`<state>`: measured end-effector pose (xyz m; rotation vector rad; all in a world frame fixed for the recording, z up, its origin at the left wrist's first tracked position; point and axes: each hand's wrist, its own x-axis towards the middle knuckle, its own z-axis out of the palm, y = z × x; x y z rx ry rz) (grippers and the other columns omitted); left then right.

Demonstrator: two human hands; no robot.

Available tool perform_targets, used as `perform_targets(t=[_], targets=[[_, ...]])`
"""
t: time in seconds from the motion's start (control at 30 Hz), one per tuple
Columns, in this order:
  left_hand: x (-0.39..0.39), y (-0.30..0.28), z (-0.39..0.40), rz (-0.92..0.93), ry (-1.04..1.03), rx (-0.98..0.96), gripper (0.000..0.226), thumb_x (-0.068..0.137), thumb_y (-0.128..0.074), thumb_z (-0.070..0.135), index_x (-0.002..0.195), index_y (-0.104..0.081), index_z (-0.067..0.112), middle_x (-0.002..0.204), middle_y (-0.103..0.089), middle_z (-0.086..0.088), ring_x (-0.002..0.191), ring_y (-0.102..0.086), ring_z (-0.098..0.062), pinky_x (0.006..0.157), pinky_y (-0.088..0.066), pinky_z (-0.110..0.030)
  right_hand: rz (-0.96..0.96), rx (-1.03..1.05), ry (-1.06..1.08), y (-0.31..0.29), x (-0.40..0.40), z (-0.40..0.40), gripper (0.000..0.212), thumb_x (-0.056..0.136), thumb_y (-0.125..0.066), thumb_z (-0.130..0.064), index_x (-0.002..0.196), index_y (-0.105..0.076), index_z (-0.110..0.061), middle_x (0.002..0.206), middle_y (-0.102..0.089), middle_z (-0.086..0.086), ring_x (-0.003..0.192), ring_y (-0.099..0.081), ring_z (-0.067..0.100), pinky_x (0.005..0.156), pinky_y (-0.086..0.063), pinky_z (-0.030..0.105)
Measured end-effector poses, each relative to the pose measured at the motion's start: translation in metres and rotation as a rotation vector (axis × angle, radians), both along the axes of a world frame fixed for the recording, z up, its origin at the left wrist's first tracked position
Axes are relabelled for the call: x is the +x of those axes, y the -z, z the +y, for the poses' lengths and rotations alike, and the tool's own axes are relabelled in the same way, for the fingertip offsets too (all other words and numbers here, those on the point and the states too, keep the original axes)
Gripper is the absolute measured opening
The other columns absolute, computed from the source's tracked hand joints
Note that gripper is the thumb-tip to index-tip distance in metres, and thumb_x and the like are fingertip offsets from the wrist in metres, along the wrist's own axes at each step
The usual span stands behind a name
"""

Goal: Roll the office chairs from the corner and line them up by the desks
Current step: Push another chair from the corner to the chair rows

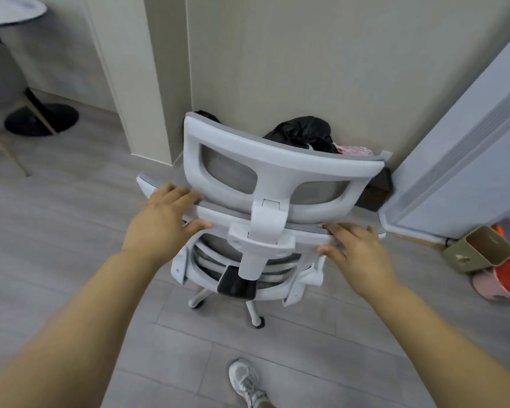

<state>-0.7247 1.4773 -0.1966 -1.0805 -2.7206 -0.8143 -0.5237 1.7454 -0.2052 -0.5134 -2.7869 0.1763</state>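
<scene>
Left hand [162,219] and right hand [357,251] grip the white office chair [265,219] backrest top edge, fingers curled over it.

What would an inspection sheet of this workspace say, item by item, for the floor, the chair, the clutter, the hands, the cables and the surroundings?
Surface: grey plank floor, no spill seen.
Job's things: one white office chair with mesh back and headrest, facing the wall corner, castors on the floor.
Clutter: black bag behind the chair; olive bin tipped on its side beside red and pink items.
Grippers: left hand and right hand both grip the top edge of the backrest.
Cables: nothing seen.
Surroundings: beige wall; white door at right; round table on a black pedestal at left; the person's shoe below.
</scene>
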Motion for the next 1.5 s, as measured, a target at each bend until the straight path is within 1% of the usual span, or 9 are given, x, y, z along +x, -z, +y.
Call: perform_targets(t=[0.3,0.4,0.57,0.67,0.8,0.9,1.03,1.17,1.5], targets=[[0.039,0.003,-0.147,0.032,-0.318,-0.004,0.054,0.075,-0.062,0.05,0.117,-0.06,0.016,0.114,-0.059,0.0,0.114,-0.042,-0.021,0.09,-0.044,-0.042,-0.003,-0.044,-0.342,-0.008,-0.066,-0.095,0.063,0.078,-0.041,-0.061,0.114,-0.065,-0.015,0.107,-0.068,0.008,0.097,-0.061,0.03,0.088,-0.046,0.049],[0.053,0.002,-0.189,0.047,-0.439,-0.013,0.058,0.077,-0.06,0.057,0.115,-0.06,0.014,0.113,-0.06,-0.003,0.112,-0.043,-0.022,0.093,-0.042,-0.041,-0.016,-0.09,-0.448,-0.008,-0.092,-0.127,0.064,0.077,-0.04,-0.063,0.118,-0.062,-0.019,0.112,-0.065,0.005,0.104,-0.056,0.025,0.09,-0.045,0.049],[0.077,0.005,-0.248,0.046,-0.627,-0.018,0.066,0.076,-0.043,0.063,0.114,-0.061,0.012,0.11,-0.061,-0.004,0.108,-0.044,-0.025,0.095,-0.042,-0.043,-0.007,-0.141,-0.637,-0.005,-0.142,-0.18,0.059,0.075,-0.055,-0.06,0.117,-0.063,-0.02,0.114,-0.064,0.005,0.106,-0.048,0.016,0.096,-0.041,0.056],[0.094,0.005,-0.276,0.052,-0.768,-0.017,0.064,0.075,-0.048,0.061,0.112,-0.062,0.01,0.11,-0.061,-0.005,0.108,-0.046,-0.027,0.094,-0.043,-0.043,-0.022,-0.144,-0.776,-0.004,-0.172,-0.211,0.063,0.075,-0.043,-0.064,0.116,-0.063,-0.02,0.113,-0.064,0.003,0.106,-0.049,0.015,0.098,-0.039,0.056],[0.117,0.005,-0.308,0.007,-0.978,0.039,0.056,0.074,-0.065,0.052,0.112,-0.063,0.011,0.114,-0.06,-0.005,0.115,-0.045,-0.027,0.097,-0.043,-0.047,-0.036,-0.105,-0.977,-0.002,-0.209,-0.259,0.062,0.077,-0.043,-0.063,0.116,-0.063,-0.019,0.111,-0.065,0.002,0.105,-0.058,0.024,0.095,-0.039,0.051],[0.135,0.003,-0.33,0.019,-1.133,0.047,0.049,0.075,-0.071,0.044,0.112,-0.062,0.013,0.116,-0.059,-0.003,0.116,-0.044,-0.024,0.093,-0.044,-0.044,-0.027,-0.099,-1.105,-0.002,-0.23,-0.302,0.062,0.076,-0.043,-0.063,0.112,-0.065,-0.017,0.108,-0.067,0.005,0.103,-0.059,0.027,0.094,-0.04,0.057],[0.159,0.002,-0.362,0.013,-1.297,0.051,0.049,0.074,-0.071,0.039,0.115,-0.061,0.014,0.12,-0.057,-0.003,0.12,-0.042,-0.022,0.093,-0.042,-0.041,0.015,-0.12,-1.253,-0.004,-0.245,-0.364,0.062,0.075,-0.044,-0.061,0.109,-0.067,-0.014,0.105,-0.068,0.009,0.101,-0.051,0.019,0.092,-0.043,0.057],[0.183,-0.002,-0.402,0.015,-1.413,0.031,0.051,0.075,-0.069,0.041,0.117,-0.06,0.013,0.121,-0.057,-0.005,0.119,-0.041,-0.023,0.093,-0.041,-0.043,0.002,-0.136,-1.37,-0.006,-0.252,-0.433,0.062,0.075,-0.044,-0.06,0.108,-0.068,-0.014,0.106,-0.068,0.008,0.1,-0.061,0.029,0.094,-0.039,0.053],[0.24,0.002,-0.545,0.022,-1.598,0.055,0.057,0.074,-0.056,0.054,0.118,-0.058,0.017,0.118,-0.056,-0.002,0.116,-0.043,-0.022,0.091,-0.046,-0.046,-0.004,-0.176,-1.579,-0.004,-0.241,-0.626,0.065,0.073,-0.043,-0.062,0.109,-0.068,-0.014,0.107,-0.067,0.007,0.101,-0.06,0.028,0.1,-0.03,0.05]])
